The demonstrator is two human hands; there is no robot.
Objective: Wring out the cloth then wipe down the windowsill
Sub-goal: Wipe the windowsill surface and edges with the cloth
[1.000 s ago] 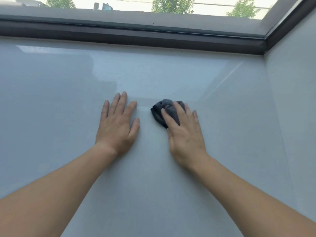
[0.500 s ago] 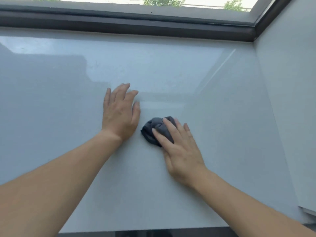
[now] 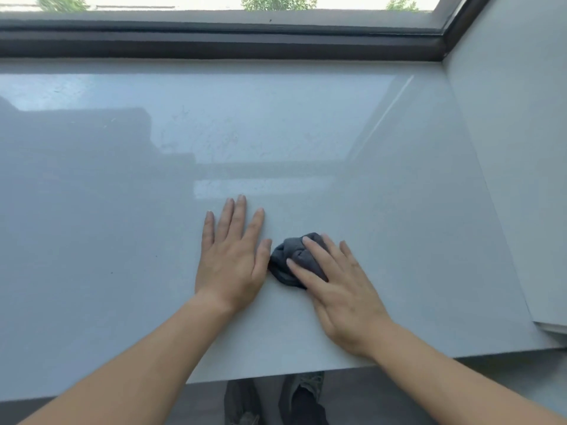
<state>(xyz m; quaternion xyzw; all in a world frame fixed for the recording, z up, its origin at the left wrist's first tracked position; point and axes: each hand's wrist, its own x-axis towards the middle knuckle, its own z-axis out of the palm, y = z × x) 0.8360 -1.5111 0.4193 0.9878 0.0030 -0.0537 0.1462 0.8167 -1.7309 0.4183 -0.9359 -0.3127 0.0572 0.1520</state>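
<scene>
A small dark grey cloth [image 3: 288, 259], bunched into a wad, lies on the glossy pale windowsill [image 3: 383, 210]. My right hand [image 3: 340, 289] presses down on it with straight fingers, covering its right half. My left hand [image 3: 233, 259] lies flat on the sill just left of the cloth, its thumb almost touching the wad. Both hands are in the near middle of the sill, close to its front edge.
A dark window frame [image 3: 214, 44] runs along the back of the sill. A pale side wall [image 3: 521, 148] bounds the sill on the right. The sill's front edge [image 3: 276, 375] is near my forearms, with the floor and my feet [image 3: 276, 400] below.
My right hand has dragged the cloth toward me and to the left, from mid-sill to near the front edge. My left hand stays flat beside it. The view has tilted down.
</scene>
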